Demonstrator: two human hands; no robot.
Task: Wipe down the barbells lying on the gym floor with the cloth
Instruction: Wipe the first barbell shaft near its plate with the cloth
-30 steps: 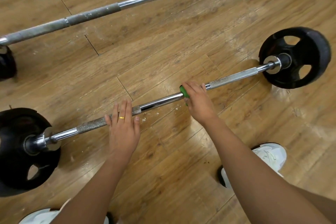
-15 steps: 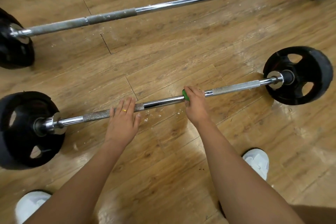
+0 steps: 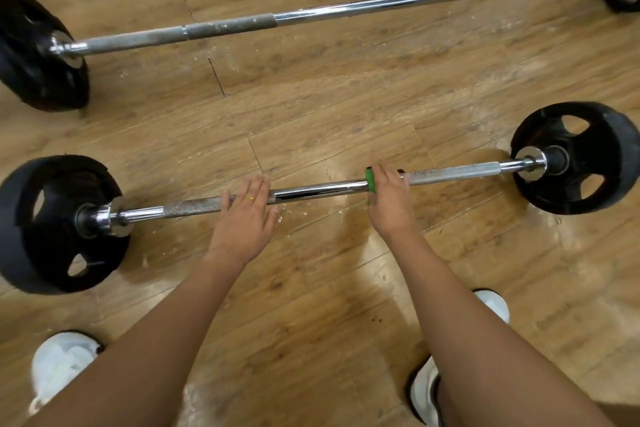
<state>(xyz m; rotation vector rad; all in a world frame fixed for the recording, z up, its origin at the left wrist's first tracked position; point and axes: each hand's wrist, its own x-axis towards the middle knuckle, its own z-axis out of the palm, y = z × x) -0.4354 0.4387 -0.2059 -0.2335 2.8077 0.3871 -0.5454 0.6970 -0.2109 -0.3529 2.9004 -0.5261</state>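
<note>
The near barbell lies across the wooden floor with a black plate at each end. My left hand rests flat on its left knurled section, fingers straight, a gold ring on one finger. My right hand is wrapped round the bar right of centre, gripping a green cloth against the steel; only the cloth's left edge shows. A second barbell lies farther away, parallel, with dull flecked knurling.
Black plates sit at left and right of the near bar, and at the far bar's ends. White shoes stand near the bottom left and bottom right. White flecks dot the floor under the bar.
The view has pulled back and shifted, showing more of the far barbell. Both hands stay on the near bar; the right hand with the cloth sits at about the same spot.
</note>
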